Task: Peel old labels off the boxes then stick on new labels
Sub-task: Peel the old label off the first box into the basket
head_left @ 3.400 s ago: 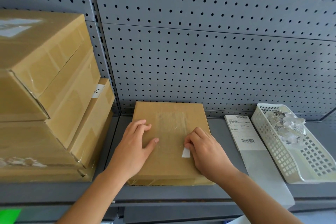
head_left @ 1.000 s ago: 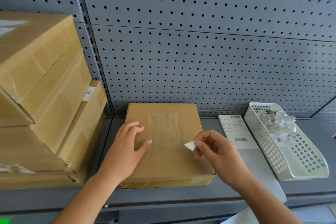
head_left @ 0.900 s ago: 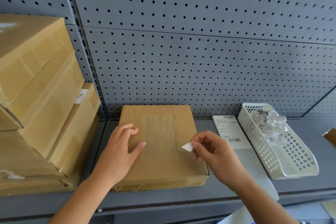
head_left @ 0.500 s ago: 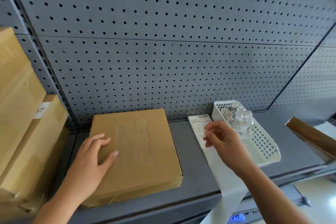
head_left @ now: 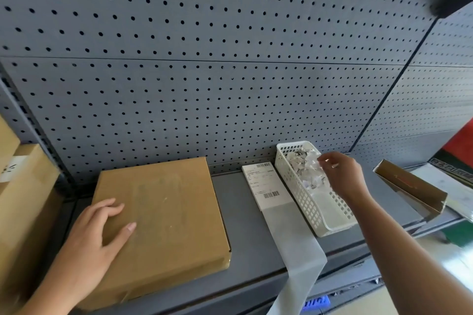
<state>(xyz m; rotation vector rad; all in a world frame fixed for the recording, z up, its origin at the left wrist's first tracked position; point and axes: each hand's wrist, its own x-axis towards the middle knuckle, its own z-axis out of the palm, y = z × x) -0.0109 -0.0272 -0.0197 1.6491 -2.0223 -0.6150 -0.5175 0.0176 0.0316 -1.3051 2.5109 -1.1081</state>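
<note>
1. The right hand [head_left: 342,174] has left the box [head_left: 166,215]. About 1 s ago it pinched a small white scrap just above the box top; now it hovers over the far end of the basket [head_left: 308,208], right above the scraps [head_left: 304,165].
2. Right fingers are curled, thumb and forefinger tips close together. Whether the scrap is still pinched or already dropped cannot be told; it blends into the white pile.
3. The left hand [head_left: 94,238] has not moved: palm flat on the box's near-left corner, fingers straight and together, thumb spread, pressing down.
4. The box lies flat on the shelf [head_left: 245,243], left of the basket. Its top shows only a faint rectangle of residue and no white paper.
5. Judgement: peeling on this box looks done, and this move is disposal of the last bit.
6. The new label [head_left: 263,183] sits on its liner [head_left: 294,240] between box and basket, untouched, with the liner hanging over the shelf edge.
7. Judgement: next comes lifting that label off the liner and sticking it on the box; the sticking half has not started.
8. The view has swung right; the stack [head_left: 23,199] of other boxes is now only at the left edge.
</note>
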